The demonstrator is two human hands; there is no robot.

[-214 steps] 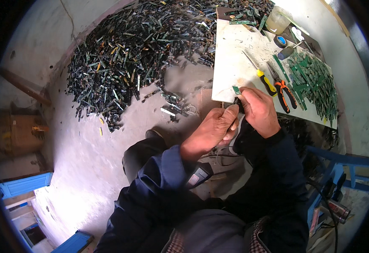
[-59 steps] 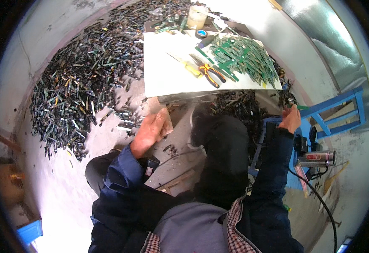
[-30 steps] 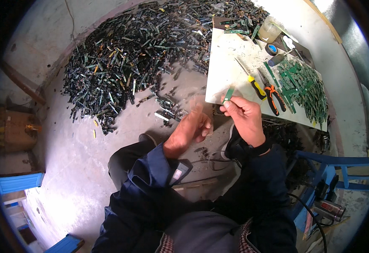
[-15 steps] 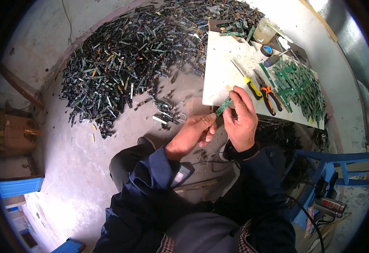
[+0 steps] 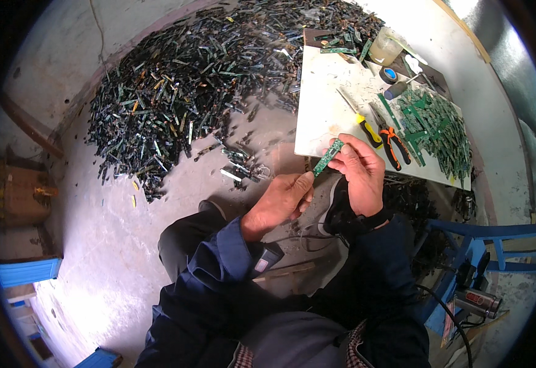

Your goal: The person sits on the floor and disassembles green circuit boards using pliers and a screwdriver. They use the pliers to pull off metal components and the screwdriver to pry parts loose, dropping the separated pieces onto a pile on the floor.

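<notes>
A narrow green circuit board is held at a slant in front of me, close to the front edge of the white board. Its lower end is pinched between thumb and fingers of my left hand. My right hand is closed at the upper end, thumb and fingertips against it; some of those fingers are hidden behind. Just beyond my right hand lie a screwdriver with a yellow-and-black handle and orange-and-black pliers.
Many green circuit boards are heaped on the white board's right side. A cloudy jar and blue-centred tape roll stand behind. A large heap of dark strips covers the floor ahead. A blue chair stands at right.
My right hand has shifted slightly right and down, its fingers now lower beside the board's end. More of the circuit board's face shows. My left hand still pinches its lower end.
</notes>
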